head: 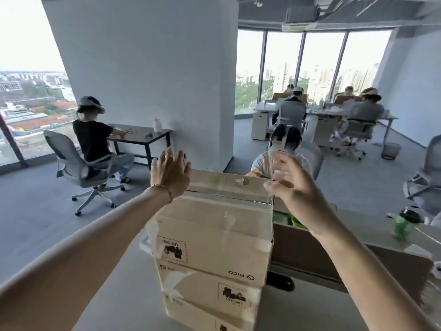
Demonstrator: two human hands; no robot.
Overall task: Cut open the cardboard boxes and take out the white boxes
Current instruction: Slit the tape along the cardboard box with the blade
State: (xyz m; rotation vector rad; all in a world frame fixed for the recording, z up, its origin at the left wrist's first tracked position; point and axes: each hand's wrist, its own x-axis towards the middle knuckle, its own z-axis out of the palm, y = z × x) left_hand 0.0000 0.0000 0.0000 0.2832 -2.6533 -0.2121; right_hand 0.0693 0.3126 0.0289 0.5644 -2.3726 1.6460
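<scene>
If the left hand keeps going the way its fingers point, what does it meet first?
Probably nothing near. The left hand is open beside the top box's far left corner, fingers pointing up and away over it. Beyond lies open floor, then the grey pillar. Depth is hard to judge in this view.

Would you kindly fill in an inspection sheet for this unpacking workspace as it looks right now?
Surface: pale grey desk, brown divider panel behind.
Job's things: stack of taped brown cardboard boxes, top one sealed; no white boxes visible.
Clutter: green bottle beyond the divider.
Grippers: left hand and right hand open, either side of the top box, not gripping.
Cables: nothing seen.
Surroundings: seated people at desks, grey swivel chairs, windows.
</scene>
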